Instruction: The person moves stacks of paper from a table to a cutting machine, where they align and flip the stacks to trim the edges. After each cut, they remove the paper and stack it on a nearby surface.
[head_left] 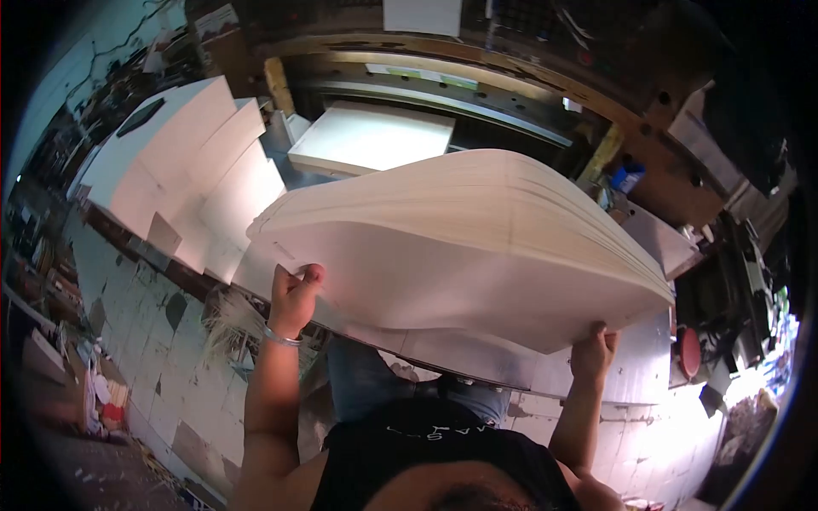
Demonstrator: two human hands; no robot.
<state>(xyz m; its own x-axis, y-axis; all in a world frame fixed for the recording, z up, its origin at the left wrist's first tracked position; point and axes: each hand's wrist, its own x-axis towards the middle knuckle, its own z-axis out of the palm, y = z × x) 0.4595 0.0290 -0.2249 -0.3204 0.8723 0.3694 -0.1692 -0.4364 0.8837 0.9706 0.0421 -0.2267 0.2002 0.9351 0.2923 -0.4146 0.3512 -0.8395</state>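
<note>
Left of the left hand: several stacks of white sheets [183, 162] lie fanned in overlapping steps on the bench [281, 149], each offset from the next, likely so the piles stay separable.

Left hand [294, 294]: closed on the near left edge of a thick paper stack [460, 238], thumb on top, fingers curled under. A bracelet [281, 337] sits on that wrist.

Between the hands: the paper stack is lifted off the bench and sags in the middle, its edges fanning toward the right. Gripped at both near corners, presumably because a stack this wide and limp needs support on both sides.

Beyond the hands: a smaller flat pile [371, 136] rests under a long metal machine bar [443, 98].

Right hand [594, 349]: clamped on the near right corner from below, fingers mostly hidden under the paper.

Right of it: cluttered tools, unclear.
</note>
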